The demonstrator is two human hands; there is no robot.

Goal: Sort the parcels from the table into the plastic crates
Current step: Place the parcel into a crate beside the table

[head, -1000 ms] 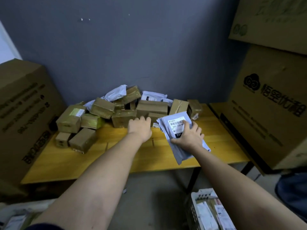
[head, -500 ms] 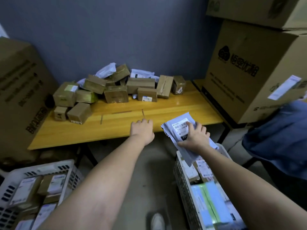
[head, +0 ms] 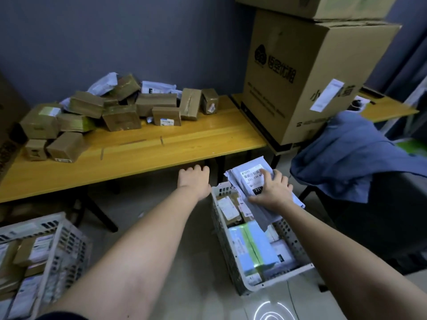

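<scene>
**Grey mailer held over the right crate, table pile yet to sort**

Partly done, by the look of things. Already loaded: a white perforated plastic crate (head: 265,282) directly under the right hand (head: 270,196), holding flat packets and a pale blue-and-green wrapped parcel (head: 253,247); a second white plastic crate (head: 57,245) far off to the left of the left hand (head: 193,181), near the floor, stacked with labelled boxes. Left to sort: a heap of brown taped cardboard boxes and white poly bags (head: 115,112), well beyond both hands at the back of the yellow wooden table (head: 196,139). More than a dozen pieces there, so probably much of the job outstanding.

Current item: a flat grey plastic mailer with a white barcode label (head: 250,179), pinched by the right hand, fingers spread over the label on top, thumb along the lower edge. Parcel above the far end of the right crate, not yet laid in; lower corner hanging toward the contents.

Right arm extended forward and down, palm facing down. Left arm stretched forward alongside, just left of the crate, below the table's front edge. Left hand empty, knuckles up, fingers loosely curled, touching nothing.
</scene>
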